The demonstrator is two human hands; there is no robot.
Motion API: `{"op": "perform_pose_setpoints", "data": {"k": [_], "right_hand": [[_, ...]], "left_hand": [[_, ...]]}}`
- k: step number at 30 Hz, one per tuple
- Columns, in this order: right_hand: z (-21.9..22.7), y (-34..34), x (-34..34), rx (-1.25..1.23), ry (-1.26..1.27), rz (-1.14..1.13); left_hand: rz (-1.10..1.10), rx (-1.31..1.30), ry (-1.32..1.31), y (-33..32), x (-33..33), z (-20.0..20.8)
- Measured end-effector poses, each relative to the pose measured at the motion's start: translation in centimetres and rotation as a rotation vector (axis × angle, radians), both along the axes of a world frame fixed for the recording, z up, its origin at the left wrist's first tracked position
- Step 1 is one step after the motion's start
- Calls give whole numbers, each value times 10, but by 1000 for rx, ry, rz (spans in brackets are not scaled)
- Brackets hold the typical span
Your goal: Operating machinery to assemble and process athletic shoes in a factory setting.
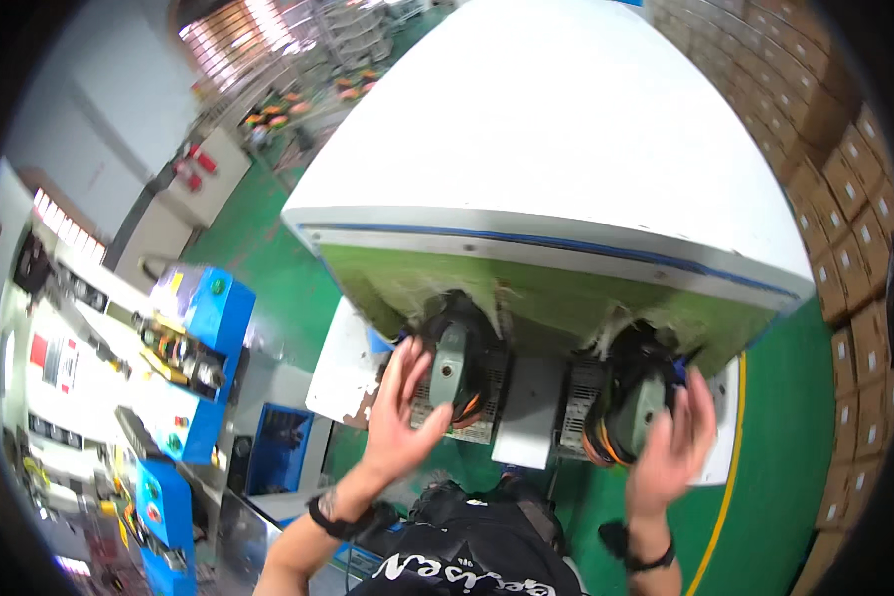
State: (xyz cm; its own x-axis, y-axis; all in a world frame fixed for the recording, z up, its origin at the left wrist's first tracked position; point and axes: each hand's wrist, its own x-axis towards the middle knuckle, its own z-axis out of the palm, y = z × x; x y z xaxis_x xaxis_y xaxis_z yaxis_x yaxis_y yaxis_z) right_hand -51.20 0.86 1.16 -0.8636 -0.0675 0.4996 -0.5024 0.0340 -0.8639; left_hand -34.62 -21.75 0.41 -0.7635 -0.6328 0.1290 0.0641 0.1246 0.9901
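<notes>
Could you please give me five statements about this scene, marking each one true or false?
1. Brown rectangular cardboard boxes are stacked along the picture's right side. True.
2. The left hand is beside a black, orange-trimmed, shoe-like piece with a grey-green block. True.
3. The right hand is among the boxes. False: the right hand is beside a second black, orange-trimmed, shoe-like piece.
4. A red stripe runs along the ground. False: a thin yellow stripe runs along the green floor.
5. A black wristband circles the left wrist. True.
</notes>
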Motion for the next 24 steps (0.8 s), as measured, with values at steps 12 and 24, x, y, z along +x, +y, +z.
{"op": "perform_pose_setpoints", "data": {"k": [12,24], "right_hand": [[-237,-32,105,877,-643,1319],[-276,-202,199,1669,-36,1327]], "left_hand": [[485,-244,-1009,146,343,-163],[902,778,-858,313,441,-239]]}}
